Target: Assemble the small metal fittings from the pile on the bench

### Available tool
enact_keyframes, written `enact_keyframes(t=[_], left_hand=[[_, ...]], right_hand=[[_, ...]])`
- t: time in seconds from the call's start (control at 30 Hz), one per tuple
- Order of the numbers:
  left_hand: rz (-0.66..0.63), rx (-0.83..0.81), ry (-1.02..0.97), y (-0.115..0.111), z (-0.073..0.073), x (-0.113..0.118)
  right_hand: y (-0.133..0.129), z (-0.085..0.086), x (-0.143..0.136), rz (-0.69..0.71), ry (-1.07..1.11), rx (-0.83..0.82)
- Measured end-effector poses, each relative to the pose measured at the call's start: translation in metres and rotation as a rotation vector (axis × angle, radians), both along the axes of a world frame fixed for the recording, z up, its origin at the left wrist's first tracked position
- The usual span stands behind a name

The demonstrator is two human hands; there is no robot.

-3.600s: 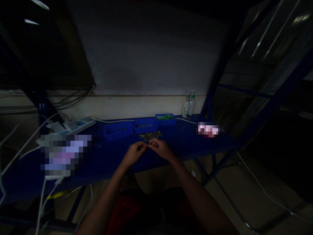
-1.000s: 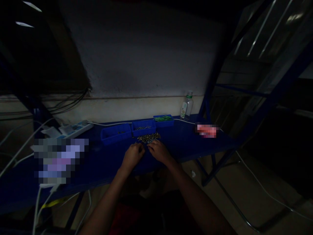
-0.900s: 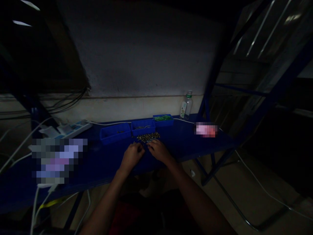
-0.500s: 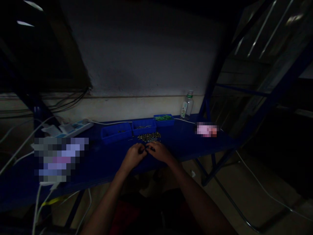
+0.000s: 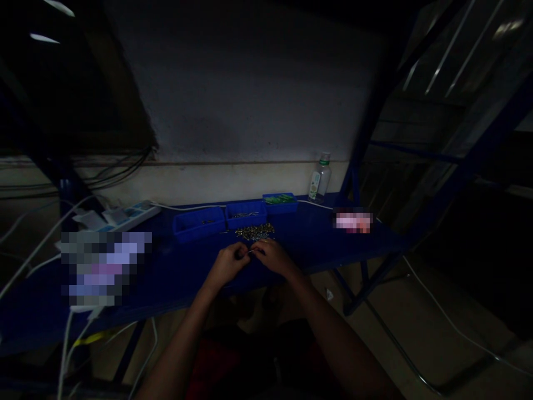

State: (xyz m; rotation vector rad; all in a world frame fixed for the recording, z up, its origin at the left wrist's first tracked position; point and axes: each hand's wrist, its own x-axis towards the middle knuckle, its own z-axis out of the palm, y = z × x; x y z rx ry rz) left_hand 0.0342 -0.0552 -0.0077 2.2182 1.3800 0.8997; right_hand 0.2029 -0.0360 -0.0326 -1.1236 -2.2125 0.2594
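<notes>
My left hand (image 5: 228, 264) and my right hand (image 5: 270, 255) are close together over the front part of the blue table (image 5: 175, 272). Both hands are closed in a pinch, and a thin, light-coloured piece (image 5: 251, 251) spans the small gap between their fingertips. Just beyond the hands lies a pile of small metal parts (image 5: 254, 231), brass-coloured and silvery. Behind the pile, a blue bin (image 5: 245, 222) holds thin metal pieces. A wider blue bin (image 5: 199, 226) to its left has a few small parts, and a third bin (image 5: 280, 209) at the right holds green items.
A clear bottle (image 5: 319, 179) stands at the back right near the wall. A pixelated pink object (image 5: 353, 221) lies at the right end. At the left are a power strip (image 5: 129, 215) with plugs, white cables and a large pixelated item (image 5: 106, 269).
The thin piece between my fingertips now shows as a light line, where it looked dark and bluish before. My hands have barely moved, and the view has shifted slightly.
</notes>
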Motion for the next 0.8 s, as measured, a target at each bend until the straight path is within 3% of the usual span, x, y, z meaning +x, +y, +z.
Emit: enact_keyframes(t=[0.17,0.27,0.4,0.67,0.8], left_hand=[[0.013,-0.024,-0.046,0.000,-0.001,-0.002],[0.024,-0.022,-0.055,0.001,-0.002,-0.002],[0.051,-0.009,-0.093,0.000,0.001,-0.001],[0.121,-0.112,-0.204,-0.024,0.008,-0.020],[0.075,-0.208,-0.188,-0.018,0.007,-0.025]], right_hand=[[-0.001,-0.002,0.000,-0.090,0.052,0.058],[-0.002,-0.002,-0.001,-0.235,0.056,0.096],[-0.001,-0.005,-0.002,-0.388,-0.025,0.026],[-0.001,-0.004,-0.002,-0.394,-0.124,0.015],[-0.002,-0.002,-0.002,-0.382,-0.118,0.010]])
